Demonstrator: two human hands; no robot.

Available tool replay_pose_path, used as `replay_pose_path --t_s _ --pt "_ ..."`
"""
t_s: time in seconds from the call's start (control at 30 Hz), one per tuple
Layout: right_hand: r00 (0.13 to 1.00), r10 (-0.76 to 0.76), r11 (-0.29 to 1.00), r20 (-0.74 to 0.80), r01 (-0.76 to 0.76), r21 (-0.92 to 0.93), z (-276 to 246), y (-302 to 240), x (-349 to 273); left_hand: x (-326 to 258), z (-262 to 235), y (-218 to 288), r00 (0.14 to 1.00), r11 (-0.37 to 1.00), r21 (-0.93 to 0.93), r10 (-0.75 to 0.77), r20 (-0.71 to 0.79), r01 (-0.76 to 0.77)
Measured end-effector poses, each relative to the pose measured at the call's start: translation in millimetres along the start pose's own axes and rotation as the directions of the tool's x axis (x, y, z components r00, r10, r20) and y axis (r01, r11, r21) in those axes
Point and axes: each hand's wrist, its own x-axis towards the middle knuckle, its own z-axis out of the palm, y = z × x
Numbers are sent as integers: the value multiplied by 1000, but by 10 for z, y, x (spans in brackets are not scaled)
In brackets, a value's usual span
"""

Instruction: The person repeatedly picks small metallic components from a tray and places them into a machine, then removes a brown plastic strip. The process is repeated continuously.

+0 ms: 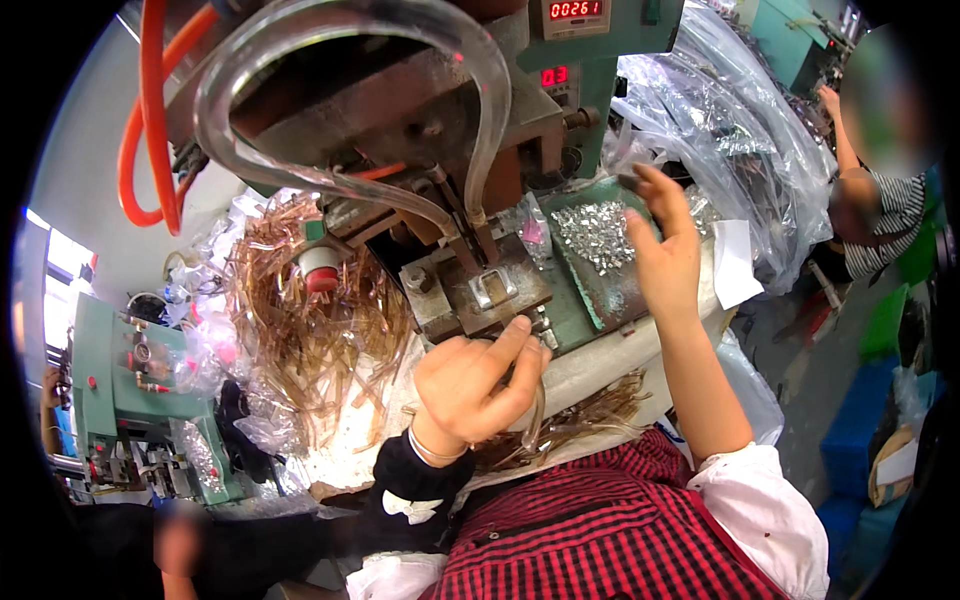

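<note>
My left hand (pixel 478 388) is closed just in front of the press's metal die block (pixel 425 305), index finger and thumb together. A translucent brownish strip (pixel 537 425) hangs out below its fingers; the gripped end is hidden. Beside the fingertips lie a few small shiny metal pieces (pixel 544 330). In the die sits a small shiny metal frame (pixel 494 288). My right hand (pixel 667 255) is raised over the right edge of a green tray (pixel 580 325), thumb and fingers apart. A heap of small silvery metal pieces (pixel 600 238) lies in that tray. Something dark covers one right fingertip.
Brown translucent strips (pixel 300 290) are piled left of the press, around a red push button (pixel 320 278). A clear hose (pixel 490 120) loops over the die. More strips (pixel 590 410) lie near my apron. Clear plastic sheeting (pixel 740 130) stands right; another person (pixel 880 220) is beyond.
</note>
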Motion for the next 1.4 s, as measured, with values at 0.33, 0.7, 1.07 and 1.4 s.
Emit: replay_pose_path --t_s 0.33,0.7,1.07,1.4 --pt "961 -133 746 241 257 -614 -139 429 -407 -101 -1 14 995 996 -36 -79 -60 77" --pt "987 -31 914 160 93 -395 -122 461 -444 -971 -1637 -161 712 423 626 -621 -326 655" --pt "998 -18 948 55 35 -316 -291 471 -515 -2208 -1327 -840 356 271 820 -930 89 505" --pt "963 -145 973 226 97 209 409 -498 -329 -1277 -872 -527 152 118 -243 -981 124 963"
